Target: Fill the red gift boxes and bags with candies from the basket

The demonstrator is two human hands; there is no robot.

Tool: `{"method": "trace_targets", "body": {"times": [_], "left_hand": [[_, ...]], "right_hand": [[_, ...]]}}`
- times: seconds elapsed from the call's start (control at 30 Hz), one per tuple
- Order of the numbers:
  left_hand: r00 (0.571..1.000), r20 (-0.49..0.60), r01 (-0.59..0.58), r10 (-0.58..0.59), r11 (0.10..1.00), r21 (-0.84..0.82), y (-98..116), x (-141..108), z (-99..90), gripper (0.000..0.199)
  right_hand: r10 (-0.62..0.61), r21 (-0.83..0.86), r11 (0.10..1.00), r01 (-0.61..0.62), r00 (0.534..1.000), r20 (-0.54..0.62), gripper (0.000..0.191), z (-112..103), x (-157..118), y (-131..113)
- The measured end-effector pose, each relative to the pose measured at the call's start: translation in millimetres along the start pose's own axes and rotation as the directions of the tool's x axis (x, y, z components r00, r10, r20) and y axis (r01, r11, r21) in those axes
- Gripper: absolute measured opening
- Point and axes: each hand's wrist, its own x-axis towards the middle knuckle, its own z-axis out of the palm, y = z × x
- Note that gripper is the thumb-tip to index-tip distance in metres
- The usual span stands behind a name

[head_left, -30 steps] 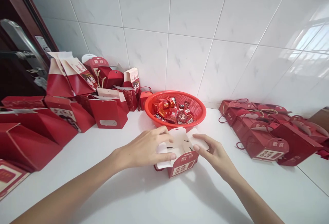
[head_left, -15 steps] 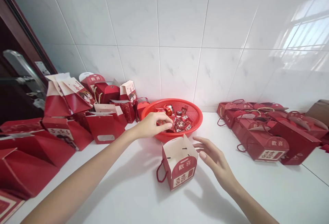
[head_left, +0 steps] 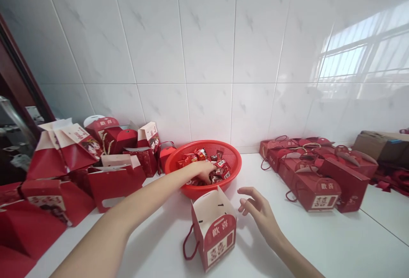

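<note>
My left hand (head_left: 204,170) reaches down into a red plastic basket (head_left: 235,159), among small wrapped candies (head_left: 223,169). Its fingertips are hidden by the candies, so whether they grip any does not show. In front of the basket stands a red and cream gift box (head_left: 220,235) with its top open, Chinese characters on the front and a dark red cord handle hanging at its left. Just right of that box, my right hand (head_left: 257,207) hovers with curved fingers apart, holding nothing.
Red boxes and bags, several with open tops, crowd the left side, including a box with an oval cutout (head_left: 116,184). Closed gift boxes (head_left: 319,190) sit grouped at right. A brown carton (head_left: 370,148) lies beyond them. A tiled wall (head_left: 207,112) runs behind.
My left hand has gone from above the basket's edge down into the candies. My right hand has moved slightly away from the box. The camera view has tilted up.
</note>
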Motion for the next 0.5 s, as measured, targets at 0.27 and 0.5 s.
{"method": "trace_targets", "body": {"times": [0.27,0.5], "left_hand": [[0.972,-0.205,0.073,-0.112,0.98,-0.185,-36.1,22.9,-14.2,0.026],[0.968,-0.222,0.018,-0.114,0.92,-0.392,-35.7,31.5,-1.7,0.022]], "right_hand": [[0.046,-0.058,0.997,-0.044,0.998,0.037,0.049,2.0,-1.7,8.2],[0.103,0.007,0.995,-0.103,0.994,0.048,0.046,4.8,-1.9,11.3]]}}
